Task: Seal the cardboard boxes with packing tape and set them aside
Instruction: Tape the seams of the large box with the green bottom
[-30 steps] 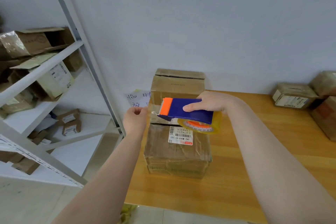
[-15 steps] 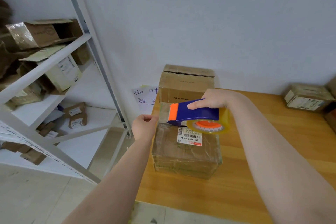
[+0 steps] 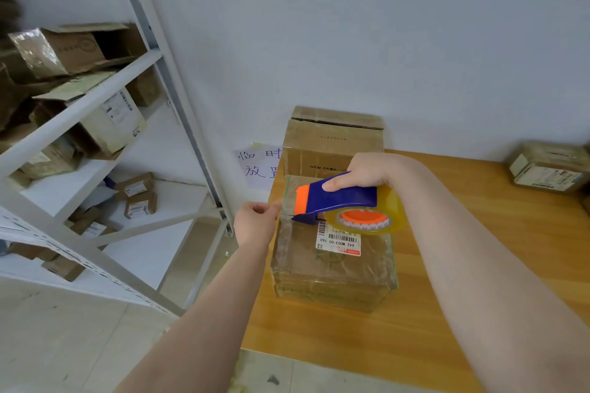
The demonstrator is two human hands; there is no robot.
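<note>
Below the right hand (image 3: 367, 171), a box (image 3: 332, 268) sits on the table (image 3: 447, 265). That hand grips a dispenser (image 3: 338, 198) over the box's top. Left of it, the left hand (image 3: 253, 226) pinches the tape end (image 3: 286, 201) at the box's left edge. A second box (image 3: 332, 143) stands just beyond the right hand.

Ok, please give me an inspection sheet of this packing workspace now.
Surface: wooden table, boxes standing on it.
Job's things: front box, tape-wrapped, labelled; rear box behind it; tape dispenser above the front box.
Clutter: small parcel at the table's far right.
Hands: left hand pinches the tape strip; right hand grips the tape dispenser.
Cables: nothing seen.
Surroundings: white shelf rack with boxes on the left; paper note on the wall.
</note>
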